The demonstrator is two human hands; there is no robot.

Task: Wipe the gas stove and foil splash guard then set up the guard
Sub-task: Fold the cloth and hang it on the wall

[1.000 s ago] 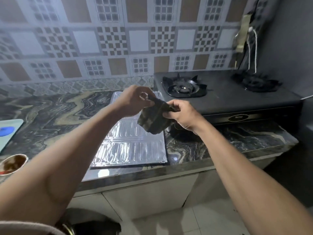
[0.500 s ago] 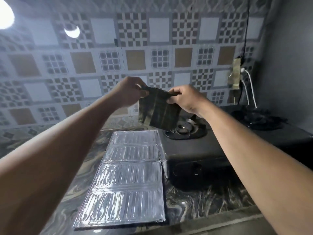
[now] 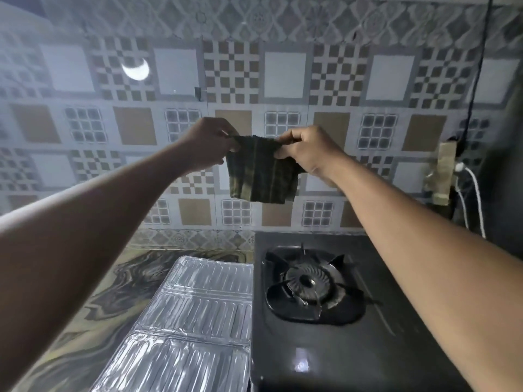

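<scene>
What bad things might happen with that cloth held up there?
The dark green cloth, pinched only by its top corners by the left hand and right hand, might slip onto the burner below. The foil splash guard lying flat beside the gas stove looks thin; hard wiping may dent it.

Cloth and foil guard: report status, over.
Left hand and right hand pinch cloth by top corners, in the air. Foil splash guard flat beside gas stove. Nothing blocking.
</scene>
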